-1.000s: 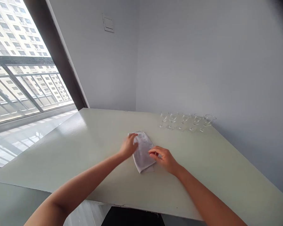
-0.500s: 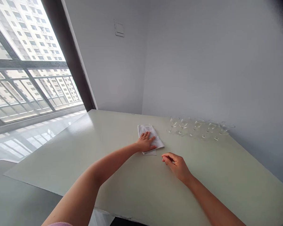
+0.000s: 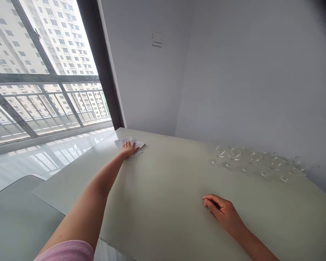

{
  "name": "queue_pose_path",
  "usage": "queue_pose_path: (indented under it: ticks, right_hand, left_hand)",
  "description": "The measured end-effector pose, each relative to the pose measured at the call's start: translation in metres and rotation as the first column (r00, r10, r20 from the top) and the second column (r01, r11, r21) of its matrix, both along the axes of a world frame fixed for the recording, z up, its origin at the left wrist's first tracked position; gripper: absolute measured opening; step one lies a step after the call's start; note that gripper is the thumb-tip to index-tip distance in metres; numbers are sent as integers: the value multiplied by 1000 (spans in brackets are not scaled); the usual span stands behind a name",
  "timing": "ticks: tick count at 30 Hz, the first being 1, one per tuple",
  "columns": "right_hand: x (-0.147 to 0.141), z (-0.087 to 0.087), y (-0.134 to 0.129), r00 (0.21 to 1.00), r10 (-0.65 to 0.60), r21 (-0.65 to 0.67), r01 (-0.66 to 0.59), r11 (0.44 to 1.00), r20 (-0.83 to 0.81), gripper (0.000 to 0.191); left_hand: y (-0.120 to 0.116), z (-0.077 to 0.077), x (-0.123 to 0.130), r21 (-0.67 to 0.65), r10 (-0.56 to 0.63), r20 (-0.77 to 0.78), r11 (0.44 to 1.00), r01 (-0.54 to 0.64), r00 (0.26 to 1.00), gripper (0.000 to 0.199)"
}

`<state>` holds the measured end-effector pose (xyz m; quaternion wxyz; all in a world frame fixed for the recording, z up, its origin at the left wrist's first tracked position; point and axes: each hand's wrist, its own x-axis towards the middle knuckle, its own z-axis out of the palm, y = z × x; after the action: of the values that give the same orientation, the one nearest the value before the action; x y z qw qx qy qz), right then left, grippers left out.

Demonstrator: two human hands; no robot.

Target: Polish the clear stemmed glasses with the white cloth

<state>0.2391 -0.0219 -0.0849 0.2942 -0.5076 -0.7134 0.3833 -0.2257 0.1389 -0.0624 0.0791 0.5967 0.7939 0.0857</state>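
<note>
My left hand lies flat with its fingers spread on a white cloth. It presses the cloth against the table top near the far left edge. My right hand rests over the middle right of the table, fingers curled together, and nothing shows in them. Beyond it, toward the back right, several clear stemmed glasses stand in a group, apart from both hands. Their outlines are slightly blurred.
The pale, glossy table reaches to grey walls that meet in a corner behind it. On the left is a large window with a railing outside. A grey panel-like surface sits at lower left. A switch is on the wall.
My left hand has slid the cloth across the table, away and to the left. The view has turned somewhat left, so the glasses and my right hand appear farther right and lower.
</note>
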Motion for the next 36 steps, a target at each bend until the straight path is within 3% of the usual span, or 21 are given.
queue_pose_path:
  ticks: [3,6,9,11,13,16,19,24,28,30,32,34,36]
  right_hand:
    - [-2,4,-1,1000,-4,-16,4,1000,4,29]
    - [-3,9,-3,1000,-3,-17,3,1000,4,31]
    - [-6,15,-4,999,-1,-2,1,1000,-33,32]
    - [-8,19,-5,996,-5,4,5,1000,-87,33]
    - [-12,23,-6,990,-8,12,10,1000,-143,32]
    - [-16,32,-7,978,-11,46,21,999,-207,30]
    - [-16,47,-15,973,-10,89,31,996,-229,29]
    - [-15,73,-52,997,63,158,-56,986,-39,26]
    - [-14,70,-90,985,132,253,-156,955,110,23]
    - [-9,58,-106,987,82,304,-120,945,135,22]
    - [-1,44,-122,989,-37,355,-17,935,144,21]
    - [7,29,-138,973,-177,413,102,905,147,19]
    - [8,18,-154,943,-298,462,199,865,151,19]
  left_hand:
    - [-47,6,-61,-33,162,-39,986,-163,986,78]
    - [-98,7,-105,-54,263,-75,962,-267,962,83]
    - [-135,1,-125,-75,307,-134,945,-319,942,82]
    - [-149,-4,-121,-82,304,-161,944,-320,939,80]
    - [-155,-9,-101,-84,280,-169,951,-296,945,76]
    - [-161,-12,-42,-75,157,-194,982,-174,968,69]
    - [-176,-12,41,-60,-31,-220,998,18,975,64]
    - [-222,-18,192,69,-158,-178,983,173,971,61]
    - [-270,-21,279,251,-295,-109,916,313,949,60]
    - [-292,-19,296,303,-412,-53,862,408,910,60]
    - [-304,-13,292,362,-497,4,810,462,868,56]
    - [-303,-7,268,435,-501,48,789,433,864,46]
    - [-290,0,234,496,-395,66,810,313,916,38]
